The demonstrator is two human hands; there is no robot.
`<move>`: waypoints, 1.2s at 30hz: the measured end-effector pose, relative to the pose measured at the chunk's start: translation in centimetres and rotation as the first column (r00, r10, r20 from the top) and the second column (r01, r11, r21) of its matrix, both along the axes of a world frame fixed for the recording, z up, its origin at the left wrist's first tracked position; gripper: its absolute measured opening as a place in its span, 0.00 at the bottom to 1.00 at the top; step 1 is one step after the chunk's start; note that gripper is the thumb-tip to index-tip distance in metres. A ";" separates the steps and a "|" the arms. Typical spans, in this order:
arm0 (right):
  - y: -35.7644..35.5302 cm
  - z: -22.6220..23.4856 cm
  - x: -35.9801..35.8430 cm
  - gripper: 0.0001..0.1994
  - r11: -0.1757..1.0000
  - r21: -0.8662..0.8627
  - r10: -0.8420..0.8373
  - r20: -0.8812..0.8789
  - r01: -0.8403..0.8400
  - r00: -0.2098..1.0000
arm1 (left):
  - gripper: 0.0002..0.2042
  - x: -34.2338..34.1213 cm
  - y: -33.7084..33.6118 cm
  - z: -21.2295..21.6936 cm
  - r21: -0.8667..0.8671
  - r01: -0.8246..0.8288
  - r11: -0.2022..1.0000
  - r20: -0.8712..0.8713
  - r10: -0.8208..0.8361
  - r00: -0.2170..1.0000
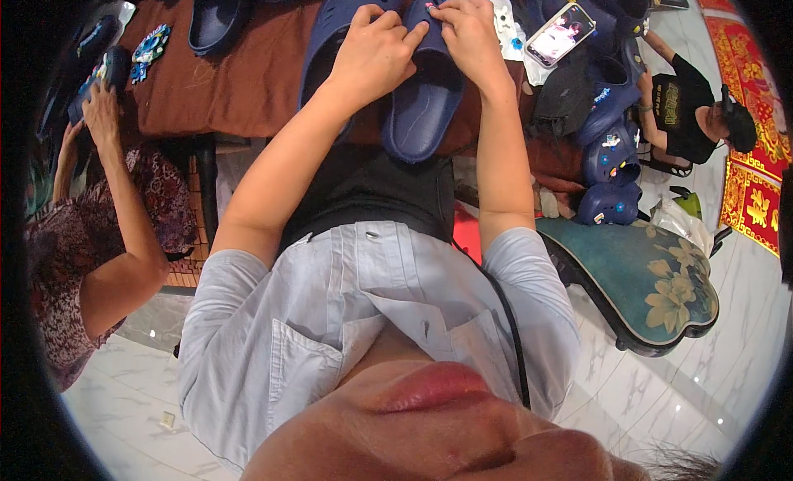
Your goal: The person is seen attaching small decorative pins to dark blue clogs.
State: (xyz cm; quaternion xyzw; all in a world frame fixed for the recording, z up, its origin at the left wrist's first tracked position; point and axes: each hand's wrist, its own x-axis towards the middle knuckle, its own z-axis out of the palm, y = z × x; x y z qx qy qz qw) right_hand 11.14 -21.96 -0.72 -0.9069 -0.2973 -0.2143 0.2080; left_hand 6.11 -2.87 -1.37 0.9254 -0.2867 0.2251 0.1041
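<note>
Mostly hidden toe: left hand (373,53), right hand (467,36) pinch navy clog (423,101); small charm indistinct.

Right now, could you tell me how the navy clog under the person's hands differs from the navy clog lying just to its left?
The clog under the hands is touched at its toe by both the left hand and the right hand; the left clog lies mostly hidden behind the left forearm. The first shows its whole footbed, the second mainly its toe. Both are navy and rest on the brown cloth.
</note>
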 end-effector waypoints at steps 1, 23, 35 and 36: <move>0.1 0.0 0.0 0.11 0.999 -0.031 -0.026 0.004 0.026 1.000 | 0.27 0.0 0.0 -0.1 -0.015 0.009 1.000 0.011 -0.009 1.000; -0.3 -0.1 1.2 0.11 0.990 -0.115 -0.096 -0.156 0.078 0.983 | 0.28 0.1 -0.1 -0.2 -0.004 0.001 1.000 0.021 0.000 1.000; -7.3 -3.7 -2.6 0.10 0.825 0.425 -0.314 -0.200 0.372 0.928 | 0.26 0.1 -0.3 -0.3 -0.010 0.002 1.000 0.054 -0.001 0.999; -8.0 -3.8 -3.1 0.10 0.798 0.402 -0.366 -0.267 0.448 0.892 | 0.26 0.2 -0.2 -0.4 -0.007 -0.001 1.000 0.055 0.001 0.999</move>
